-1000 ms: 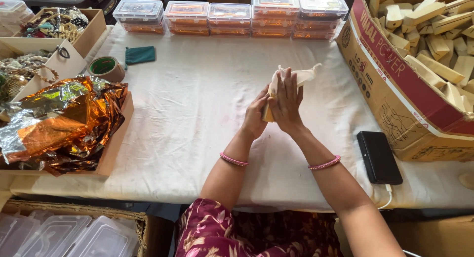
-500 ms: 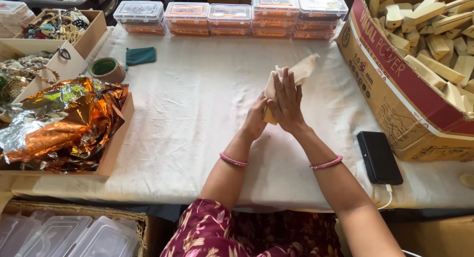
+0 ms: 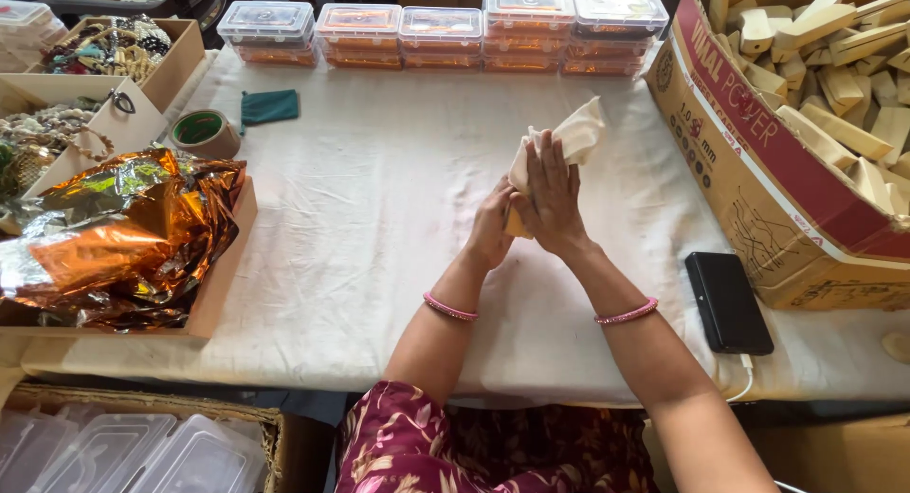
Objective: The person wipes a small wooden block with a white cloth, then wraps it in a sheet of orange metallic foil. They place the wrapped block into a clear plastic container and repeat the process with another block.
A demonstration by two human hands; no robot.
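Note:
Above the middle of the white-covered table (image 3: 379,218), both of my hands are pressed together around a pale wooden block wrapped in a cream cloth (image 3: 576,133). My right hand (image 3: 550,204) covers the front of the bundle, fingers pointing up. My left hand (image 3: 490,226) cups it from the left and below. A yellowish corner of the wooden block (image 3: 515,229) shows under my palms. A loose flap of the cloth sticks up to the right above my fingertips.
A large cardboard box (image 3: 758,171) of several pale wooden blocks stands at the right. A black phone (image 3: 728,301) lies beside it. Stacked lidded containers (image 3: 445,33) line the far edge. Orange and silver foil (image 3: 114,237), a tape roll (image 3: 204,130) and trays of beads (image 3: 104,47) sit at left.
The cloth's free flap has swung up and bunched to the right above my fingers. My hands stay clasped around the block in the same spot.

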